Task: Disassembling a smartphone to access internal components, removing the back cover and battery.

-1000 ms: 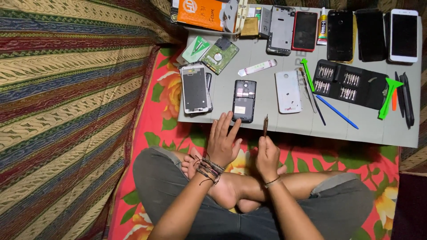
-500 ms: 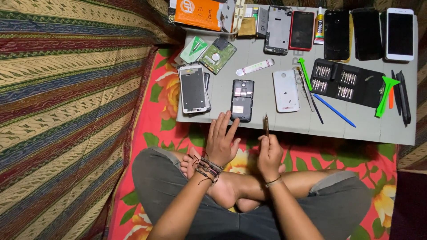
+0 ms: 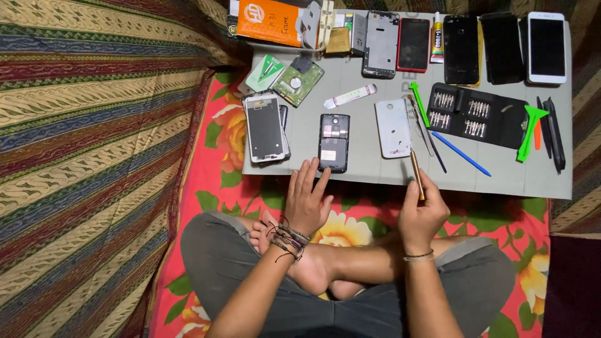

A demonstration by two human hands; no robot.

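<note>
Brass-coloured, the thin screwdriver point(image 3: 416, 174) stands upright in the right hand point(image 3: 421, 216), whose fingers are clamped around its lower shaft, tip near the grey tabletop point(image 3: 369, 169) edge. The left hand point(image 3: 308, 201) hovers with fingers spread apart, holding nothing, fingertips just short of the opened dark phone point(image 3: 333, 143). That phone already lies with its back off (the white back cover point(image 3: 393, 128) rests just beside it, to the right), so opening looks done, while inner parts seem untouched. Farther off, the black bit case point(image 3: 479, 114) lies open, and more phones line the far edge.
</note>
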